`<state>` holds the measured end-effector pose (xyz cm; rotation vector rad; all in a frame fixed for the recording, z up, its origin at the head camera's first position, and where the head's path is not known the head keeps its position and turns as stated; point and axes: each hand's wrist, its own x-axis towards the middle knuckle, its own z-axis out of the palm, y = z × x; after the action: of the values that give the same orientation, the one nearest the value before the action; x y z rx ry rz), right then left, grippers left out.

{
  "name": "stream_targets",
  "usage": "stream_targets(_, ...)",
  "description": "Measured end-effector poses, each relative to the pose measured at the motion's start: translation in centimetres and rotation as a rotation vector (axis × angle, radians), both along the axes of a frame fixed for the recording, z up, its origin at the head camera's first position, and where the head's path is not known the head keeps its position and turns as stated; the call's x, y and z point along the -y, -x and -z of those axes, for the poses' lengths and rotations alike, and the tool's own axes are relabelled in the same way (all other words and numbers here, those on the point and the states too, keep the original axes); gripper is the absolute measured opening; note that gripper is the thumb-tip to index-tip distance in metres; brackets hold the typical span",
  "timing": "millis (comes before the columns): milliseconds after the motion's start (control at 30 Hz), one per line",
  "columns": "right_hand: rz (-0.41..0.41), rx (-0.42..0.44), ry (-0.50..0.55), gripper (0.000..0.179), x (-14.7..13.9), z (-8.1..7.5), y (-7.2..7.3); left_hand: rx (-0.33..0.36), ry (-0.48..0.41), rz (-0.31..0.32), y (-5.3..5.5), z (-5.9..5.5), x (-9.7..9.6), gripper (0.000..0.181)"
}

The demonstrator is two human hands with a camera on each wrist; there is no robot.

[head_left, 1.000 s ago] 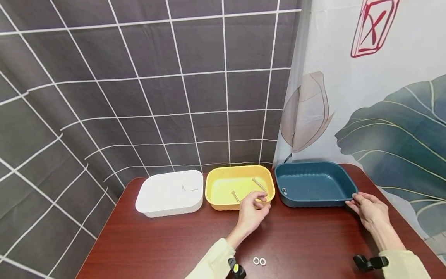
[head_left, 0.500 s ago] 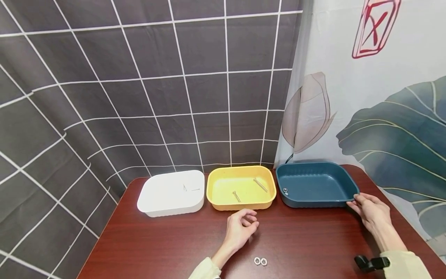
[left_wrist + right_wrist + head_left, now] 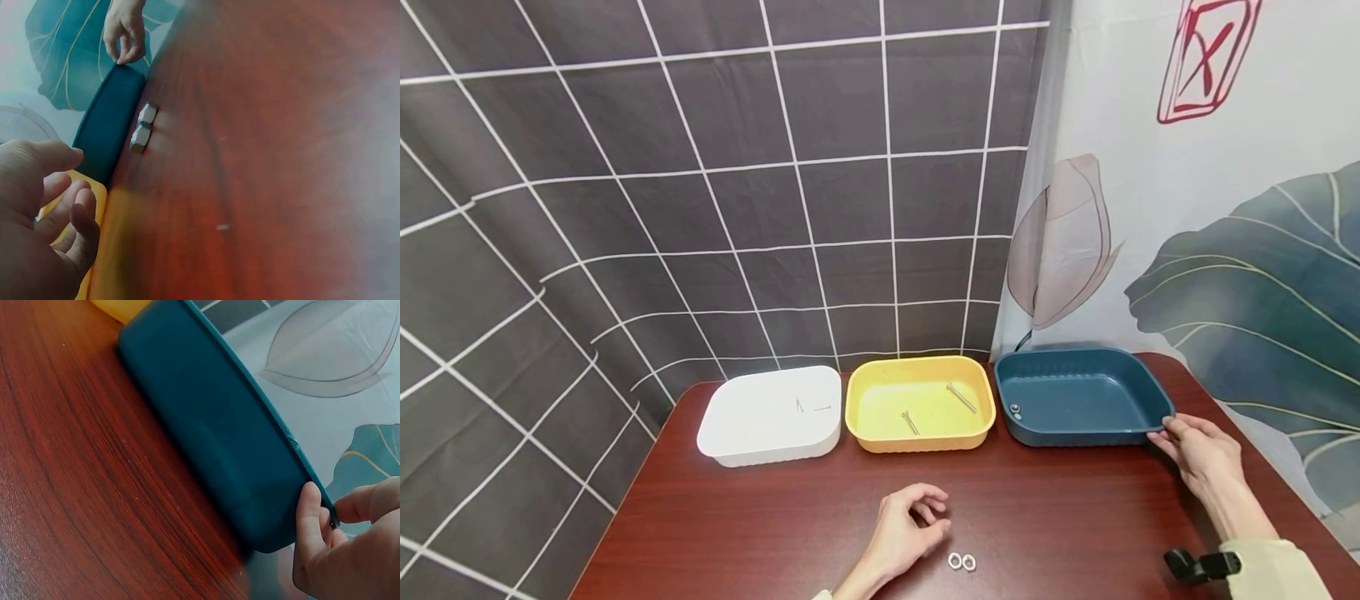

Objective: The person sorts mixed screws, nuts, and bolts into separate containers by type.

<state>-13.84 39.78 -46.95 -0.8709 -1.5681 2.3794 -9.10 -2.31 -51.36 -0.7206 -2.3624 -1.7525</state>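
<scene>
Two silver hex nuts [image 3: 962, 562] lie side by side on the table near its front. My left hand [image 3: 904, 531] hovers just left of them, fingers loosely curved and holding nothing; the left wrist view shows the nuts [image 3: 144, 128] beyond my fingertips. At the right, my right hand [image 3: 1206, 457] pinches the front right corner of the blue tray [image 3: 1086, 437]. In the right wrist view the thumb and fingers [image 3: 307, 509] grip that tray's rim. Inside the blue tray, small nuts [image 3: 1015, 410] sit at the left end.
A yellow tray [image 3: 919, 446] with two bolts [image 3: 961, 397] stands in the middle of the back row. Left of it is a white tray [image 3: 767, 457] holding small screws [image 3: 822, 407]. Behind the trays hangs a gridded grey cloth [image 3: 850, 200].
My left hand has come back from over the yellow tray's front edge toward the front of the table, beside the two nuts. My right hand has stayed on the blue tray's corner.
</scene>
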Motion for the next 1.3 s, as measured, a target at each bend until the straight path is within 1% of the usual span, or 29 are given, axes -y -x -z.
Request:
stream_targets(67,-0.001,-0.001,0.000,0.011,0.0,0.0,0.0,0.002,0.013,0.014,-0.4,0.1,0.1,0.029)
stream_targets(233,-0.001,0.007,-0.007,0.021,0.0,-0.1,0.1,0.045,0.026,0.049,-1.3,0.5,0.4,0.028)
stream_targets(300,-0.001,0.006,-0.007,0.022,0.0,-0.1,0.1,0.035,0.024,0.057,-1.5,0.6,0.5,0.029)
stream_targets(567,-0.002,-0.012,-0.009,0.020,0.0,0.1,0.2,-0.094,0.055,0.077,-2.0,1.5,0.5,0.031)
stream_targets(767,0.005,-0.019,-0.004,0.012,0.0,0.2,0.1,-0.220,0.101,0.063,-2.1,2.1,0.5,0.036)
stream_targets(800,0.004,-0.019,-0.004,0.011,0.1,0.2,0.1,-0.233,0.110,0.060,-2.1,2.1,0.5,0.036)
stream_targets(967,-0.003,-0.017,-0.004,0.012,0.0,0.2,0.0,-0.270,0.148,0.048,-2.2,2.3,0.4,0.039)
stream_targets(1000,-0.004,-0.016,-0.005,0.014,0.0,0.2,0.0,-0.265,0.150,0.049,-2.2,2.3,0.3,0.039)
stream_targets(1167,-0.005,-0.004,-0.020,0.021,0.0,0.1,0.1,-0.300,0.167,0.033,-2.1,2.6,0.1,0.041)
stream_targets(1300,-0.001,-0.005,-0.024,0.018,0.1,0.1,0.1,-0.322,0.180,0.023,-2.1,2.7,0.0,0.043)
